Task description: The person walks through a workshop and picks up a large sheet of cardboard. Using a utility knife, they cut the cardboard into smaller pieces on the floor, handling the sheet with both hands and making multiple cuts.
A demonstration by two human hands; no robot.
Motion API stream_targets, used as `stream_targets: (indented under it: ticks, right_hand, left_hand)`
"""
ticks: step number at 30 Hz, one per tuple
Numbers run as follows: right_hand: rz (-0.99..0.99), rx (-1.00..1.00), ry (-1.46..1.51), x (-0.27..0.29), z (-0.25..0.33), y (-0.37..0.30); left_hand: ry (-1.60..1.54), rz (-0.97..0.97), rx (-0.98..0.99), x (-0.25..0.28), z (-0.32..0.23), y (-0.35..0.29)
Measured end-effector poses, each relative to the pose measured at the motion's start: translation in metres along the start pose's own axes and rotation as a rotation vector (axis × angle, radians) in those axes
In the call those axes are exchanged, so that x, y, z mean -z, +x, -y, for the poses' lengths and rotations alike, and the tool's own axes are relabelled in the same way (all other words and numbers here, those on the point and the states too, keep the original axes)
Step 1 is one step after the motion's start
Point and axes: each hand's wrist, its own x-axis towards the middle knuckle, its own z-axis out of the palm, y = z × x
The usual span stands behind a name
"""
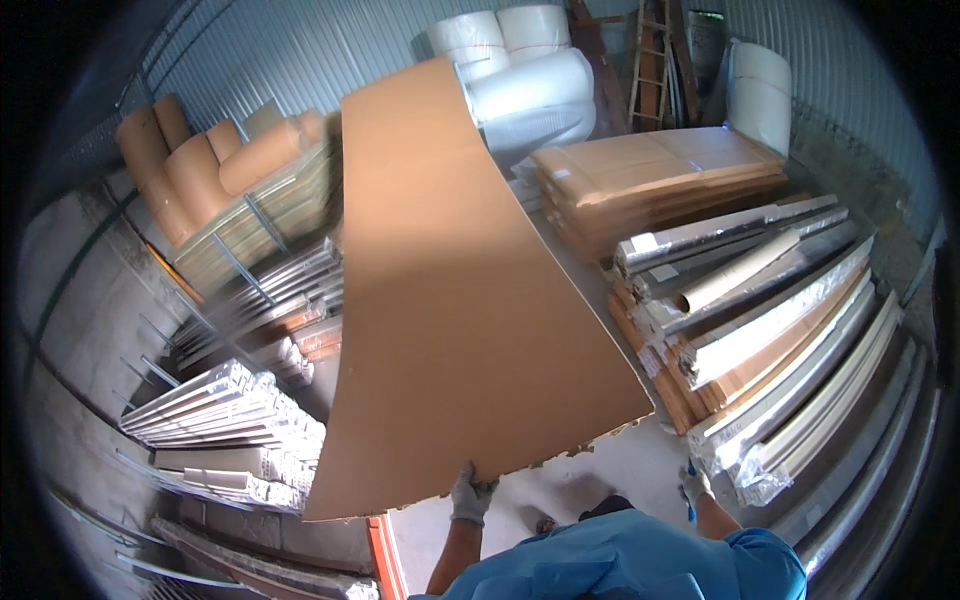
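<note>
A long brown cardboard sheet [455, 290] stretches away from me through the middle of the view, its near edge ragged. My left hand [473, 499], in a grey glove, grips that near edge, with part of the hand on the upper face and the rest hidden. To the right, apart from the sheet, my gloved right hand [697, 486] is closed around a slim blue tool [691, 505]. The tool's exact kind is too small to make out. Plastic-wrapped long profiles lie right beside this hand.
Wrapped profile bundles [780, 350] are piled at the right, with flat cardboard packs [660, 170] behind. White foam rolls [530, 90] stand at the back. Racked profiles [225, 410] and brown paper rolls [200, 170] line the left. An orange-red bar [385, 555] lies near my left arm.
</note>
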Motion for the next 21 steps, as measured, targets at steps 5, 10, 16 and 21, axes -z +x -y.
stream_targets:
  ticks: [5,10,16,21]
  right_hand:
    - [0.082,0.153,-0.105,0.040,0.010,-0.041]
    - [0.152,0.153,-0.234,0.123,-0.048,-0.075]
    - [0.089,-0.108,-0.277,0.264,-0.209,-0.139]
    - [-0.054,-0.259,-0.102,0.354,-0.347,-0.216]
  left_hand:
    - [-0.023,0.006,-0.076,0.019,0.039,-0.072]
    - [-0.018,0.151,-0.144,0.015,0.084,-0.147]
    - [0.070,0.206,-0.296,0.002,0.110,-0.230]
    - [0.027,0.186,-0.252,0.023,0.114,-0.297]
